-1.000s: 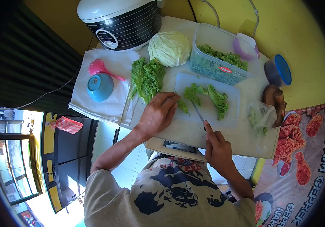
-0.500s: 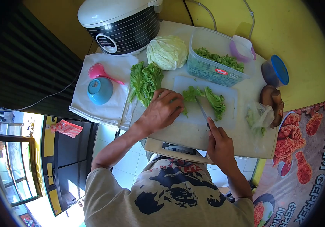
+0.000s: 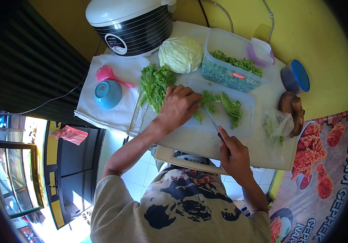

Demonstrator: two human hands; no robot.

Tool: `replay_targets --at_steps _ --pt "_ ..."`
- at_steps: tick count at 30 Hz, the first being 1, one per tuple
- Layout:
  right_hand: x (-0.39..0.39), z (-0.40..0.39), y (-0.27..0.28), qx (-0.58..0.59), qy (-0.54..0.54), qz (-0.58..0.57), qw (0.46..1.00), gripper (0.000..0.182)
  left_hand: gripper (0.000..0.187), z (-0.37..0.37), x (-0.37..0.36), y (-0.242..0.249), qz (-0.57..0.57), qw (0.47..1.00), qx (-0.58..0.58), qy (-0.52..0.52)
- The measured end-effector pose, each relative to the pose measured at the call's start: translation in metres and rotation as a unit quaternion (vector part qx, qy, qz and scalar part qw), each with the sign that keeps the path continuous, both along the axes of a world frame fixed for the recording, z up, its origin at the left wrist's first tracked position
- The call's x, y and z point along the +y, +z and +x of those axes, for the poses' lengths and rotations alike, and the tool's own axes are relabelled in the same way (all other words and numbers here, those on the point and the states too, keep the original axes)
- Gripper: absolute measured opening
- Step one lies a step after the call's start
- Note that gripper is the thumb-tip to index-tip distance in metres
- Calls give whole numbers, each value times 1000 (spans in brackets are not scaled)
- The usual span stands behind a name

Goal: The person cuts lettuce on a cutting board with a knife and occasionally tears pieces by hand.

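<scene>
My left hand [image 3: 178,106] is closed over lettuce at the left side of a white cutting board [image 3: 247,123], its fingers curled and partly hiding the leaves. A knife [image 3: 211,120] is gripped by its dark handle in my right hand [image 3: 234,154]. Its blade points up and left across the board, with the tip close to my left fingertips and a lettuce piece [image 3: 209,100]. To the right of the blade lies another cut lettuce piece [image 3: 231,108]. A bunch of whole lettuce [image 3: 154,86] rests just left of my left hand.
Behind the board stand a whole cabbage [image 3: 180,54] and a clear container [image 3: 222,76] holding chopped greens. A rice cooker [image 3: 135,34] is at the back left. Left are a blue bowl [image 3: 108,95] and pink ladle [image 3: 105,73]; right, a plastic bag [image 3: 277,123] and blue-lidded tub [image 3: 299,77].
The knife blade has shifted left, nearer my left fingers. My left hand has moved slightly right over the lettuce. The cut piece on the right has stayed about where it was.
</scene>
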State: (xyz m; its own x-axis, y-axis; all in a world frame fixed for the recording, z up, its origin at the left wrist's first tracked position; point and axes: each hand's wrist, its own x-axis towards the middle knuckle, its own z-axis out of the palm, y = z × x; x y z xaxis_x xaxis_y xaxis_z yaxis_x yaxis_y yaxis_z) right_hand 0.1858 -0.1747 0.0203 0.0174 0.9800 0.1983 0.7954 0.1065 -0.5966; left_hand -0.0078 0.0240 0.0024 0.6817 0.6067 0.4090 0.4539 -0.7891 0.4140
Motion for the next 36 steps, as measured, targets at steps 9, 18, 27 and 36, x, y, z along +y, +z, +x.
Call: replay_targets --at_steps 9,18,27,36 --pt "-1 5 -9 15 -25 -6 1000 60 21 -15 -7 12 -26 999 4 -35" --pt "16 -6 -3 120 -53 28 991 46 17 -21 -12 6 -4 997 25 -71" --pt "69 -13 -4 173 -9 34 984 22 14 -23 -17 6 -15 996 52 -65" --pt "90 -14 -14 250 -6 29 968 23 12 -24 -24 11 -148 986 -70 -39"
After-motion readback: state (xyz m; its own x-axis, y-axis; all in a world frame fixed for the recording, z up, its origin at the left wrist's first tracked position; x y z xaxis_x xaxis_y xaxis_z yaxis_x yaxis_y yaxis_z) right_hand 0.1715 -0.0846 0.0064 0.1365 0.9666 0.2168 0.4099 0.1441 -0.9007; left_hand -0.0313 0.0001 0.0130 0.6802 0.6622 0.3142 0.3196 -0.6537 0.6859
